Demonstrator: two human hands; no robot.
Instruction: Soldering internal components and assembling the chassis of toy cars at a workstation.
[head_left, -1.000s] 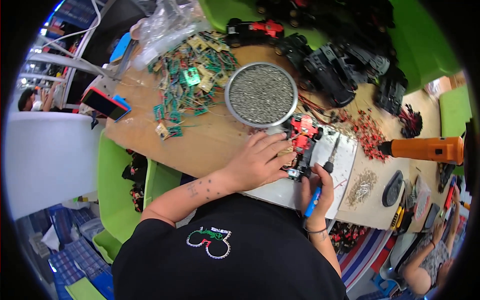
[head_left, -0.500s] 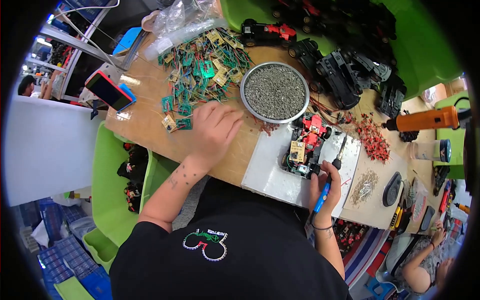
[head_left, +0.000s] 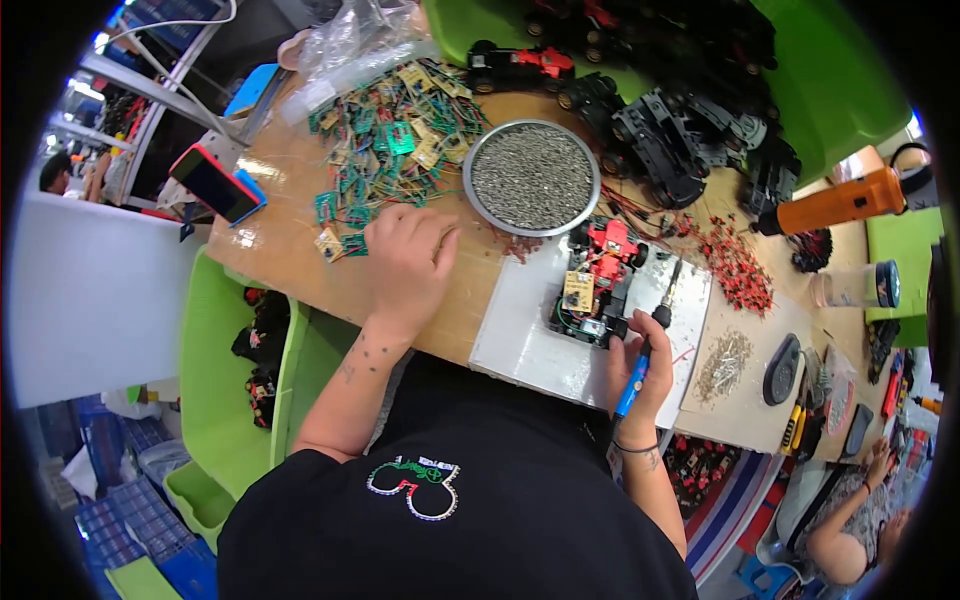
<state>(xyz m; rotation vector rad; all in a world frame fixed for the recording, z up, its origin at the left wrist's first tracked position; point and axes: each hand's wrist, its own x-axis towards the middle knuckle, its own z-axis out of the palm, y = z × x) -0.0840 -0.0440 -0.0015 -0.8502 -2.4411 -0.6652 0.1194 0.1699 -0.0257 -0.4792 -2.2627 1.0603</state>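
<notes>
My right hand (head_left: 652, 400) grips a blue-handled soldering iron (head_left: 633, 386), its tip pointing away from me. The fingertips are close to a red and black toy car chassis (head_left: 610, 262) on a white board (head_left: 512, 325). A tan circuit board (head_left: 577, 291) sits on the near part of the chassis, with a green wire beside it. My left hand (head_left: 406, 270) hovers by the near edge of a heap of small circuit boards (head_left: 385, 150) with wires. Its fingers are curled together; what they may hold is hidden.
A round metal bowl (head_left: 468, 200) full of small grey parts stands beyond the white board. Black car bodies (head_left: 655, 150) and a green bin (head_left: 850, 110) lie behind. Rightward are red parts (head_left: 735, 265), loose screws (head_left: 725, 368) and an orange power tool (head_left: 840, 200). Another person (head_left: 840, 535) sits far right.
The whole view has shifted slightly, so the table's things appear further left. My left hand's fingers have curled in more. The right hand still holds the soldering iron beside the chassis.
</notes>
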